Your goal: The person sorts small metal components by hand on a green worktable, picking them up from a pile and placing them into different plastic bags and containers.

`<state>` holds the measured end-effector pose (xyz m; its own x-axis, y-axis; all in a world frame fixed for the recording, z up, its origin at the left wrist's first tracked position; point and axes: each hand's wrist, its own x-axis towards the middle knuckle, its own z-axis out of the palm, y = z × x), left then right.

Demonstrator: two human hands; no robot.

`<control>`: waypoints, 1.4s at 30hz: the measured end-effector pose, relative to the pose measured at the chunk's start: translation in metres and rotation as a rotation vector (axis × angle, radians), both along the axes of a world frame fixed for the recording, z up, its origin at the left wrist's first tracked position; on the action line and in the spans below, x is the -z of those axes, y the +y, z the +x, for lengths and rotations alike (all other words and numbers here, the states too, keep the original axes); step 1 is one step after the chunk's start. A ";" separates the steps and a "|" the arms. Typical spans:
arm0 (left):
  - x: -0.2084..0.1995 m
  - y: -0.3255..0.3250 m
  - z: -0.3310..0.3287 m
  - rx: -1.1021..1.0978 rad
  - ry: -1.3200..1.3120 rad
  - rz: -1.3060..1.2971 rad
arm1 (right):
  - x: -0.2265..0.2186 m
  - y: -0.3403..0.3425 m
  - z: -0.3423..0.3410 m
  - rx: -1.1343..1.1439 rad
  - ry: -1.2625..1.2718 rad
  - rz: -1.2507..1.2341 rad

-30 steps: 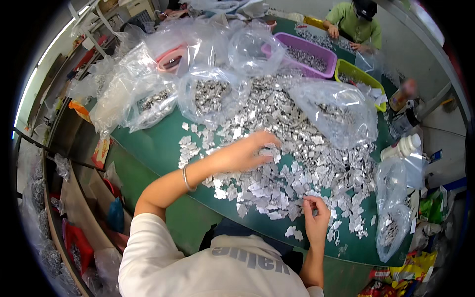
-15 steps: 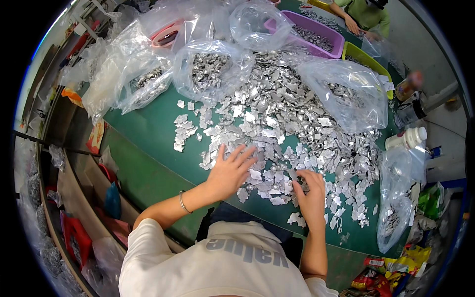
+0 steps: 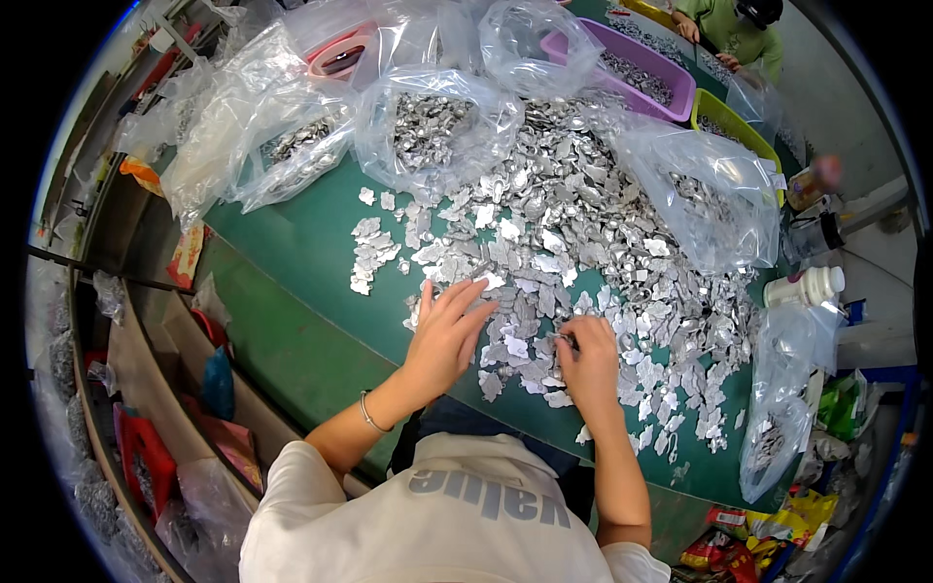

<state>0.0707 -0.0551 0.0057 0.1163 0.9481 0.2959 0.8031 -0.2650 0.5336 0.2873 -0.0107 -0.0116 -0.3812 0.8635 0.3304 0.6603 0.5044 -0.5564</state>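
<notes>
A wide heap of small flat silver metal pieces (image 3: 573,204) covers much of the green table (image 3: 292,248), thinning to a scattered layer at the near side. Over the left part of this layer my left hand (image 3: 442,335) rests with its fingers stretched out and apart, touching the loose pieces. My right hand (image 3: 590,364) is curled at the near middle, thumb and fingertips pinched on a small metal piece (image 3: 568,342) that they mostly hide. A small separate patch of pieces (image 3: 371,255) lies beyond my left hand.
Clear plastic bags of metal parts (image 3: 432,126) stand along the far side, with a purple bin (image 3: 671,73) and a yellow-green bin (image 3: 748,141) behind. A white bottle (image 3: 805,287) lies at the right edge. Across the table a person in green (image 3: 748,44) works.
My right hand has moved slightly left, and its fingers have closed more. My left hand has shifted a little, its fingers less spread. The whole view has shifted slightly.
</notes>
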 end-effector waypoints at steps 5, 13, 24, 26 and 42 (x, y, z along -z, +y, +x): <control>0.003 -0.008 0.013 0.009 -0.157 -0.013 | -0.003 -0.003 0.027 0.184 0.935 -0.729; 0.009 0.019 0.027 0.070 -0.209 0.101 | -0.023 0.015 0.034 -0.021 1.452 -1.043; 0.010 0.026 0.048 0.121 -0.186 0.035 | -0.015 0.028 0.035 0.122 0.579 -0.470; 0.009 0.032 0.048 0.161 -0.154 0.038 | -0.015 0.025 0.038 0.133 0.751 -0.530; 0.015 0.066 0.057 0.421 0.332 0.066 | -0.021 0.041 0.036 0.071 0.768 -0.839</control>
<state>0.1278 0.0106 -0.0090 0.5798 0.7798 0.2360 0.7428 -0.6250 0.2401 0.3235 0.0303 0.0093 -0.2693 0.9335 -0.2367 0.0115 -0.2427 -0.9700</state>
